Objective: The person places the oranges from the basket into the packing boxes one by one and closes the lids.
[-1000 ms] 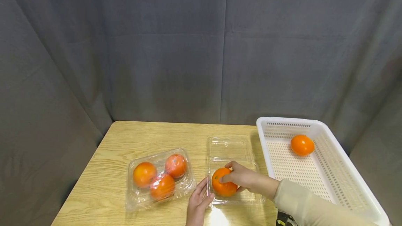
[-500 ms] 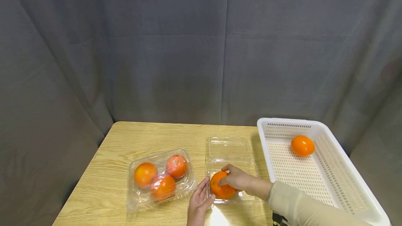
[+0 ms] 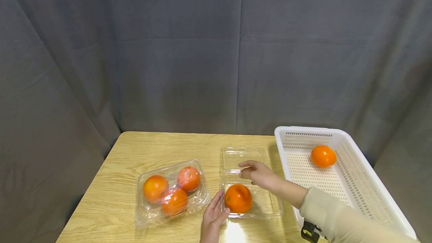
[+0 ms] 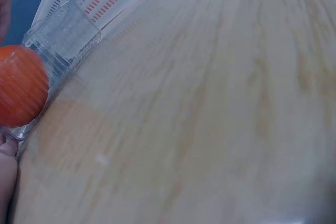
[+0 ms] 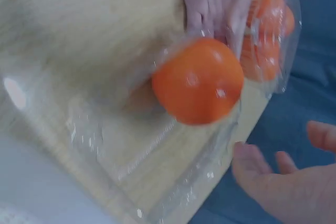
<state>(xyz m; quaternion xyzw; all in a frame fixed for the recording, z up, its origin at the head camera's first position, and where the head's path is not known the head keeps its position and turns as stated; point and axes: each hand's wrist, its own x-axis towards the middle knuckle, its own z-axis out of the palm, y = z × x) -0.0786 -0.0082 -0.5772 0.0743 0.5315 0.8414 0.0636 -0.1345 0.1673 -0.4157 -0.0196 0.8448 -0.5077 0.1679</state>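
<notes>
An orange (image 3: pixel 238 198) sits at the left of the near half of an open clear plastic clamshell container (image 3: pixel 264 205); its lid half lies flat behind. My left hand (image 3: pixel 212 218) grips the container's near left corner, thumb at the front and fingers along the side wall. Above the container, right of and behind the orange, my right hand (image 3: pixel 260 175) hovers with loosely spread fingers and holds nothing. The right wrist view shows a gap between those fingers and the orange (image 5: pixel 198 81). In the left wrist view the orange (image 4: pixel 21 85) shows through the clear wall.
Left of my left hand is a closed clear clamshell (image 3: pixel 143 213) with three oranges in it. A white perforated basket (image 3: pixel 364 168) stands at the table's right, with one orange (image 3: pixel 323 156) inside. A grey curtain (image 3: pixel 189 55) hangs behind the wooden table (image 3: pixel 168 145).
My right hand has set the orange down at the container's left, let go of it, and lifted away backward. My left hand stays at the container's corner.
</notes>
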